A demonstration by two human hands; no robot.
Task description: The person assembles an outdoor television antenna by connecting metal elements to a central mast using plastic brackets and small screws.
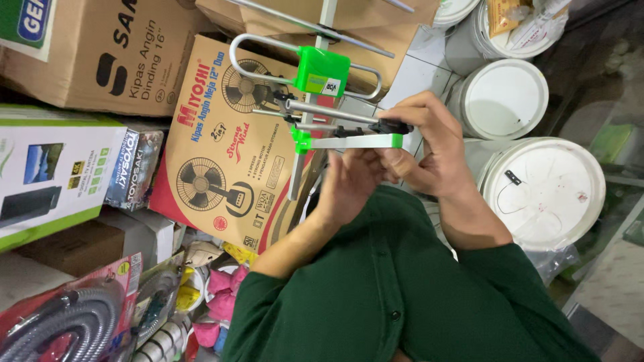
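Fitting a rod (335, 110) on the antenna (322, 72) held up before the fan box (221, 147), right hand (429, 144) fingers pinching the rod's black end, left hand (349, 181) curled beneath, grip unclear.

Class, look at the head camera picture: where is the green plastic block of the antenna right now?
The green plastic block sits upper centre, on the antenna's metal loop, above both hands and in front of the fan carton.
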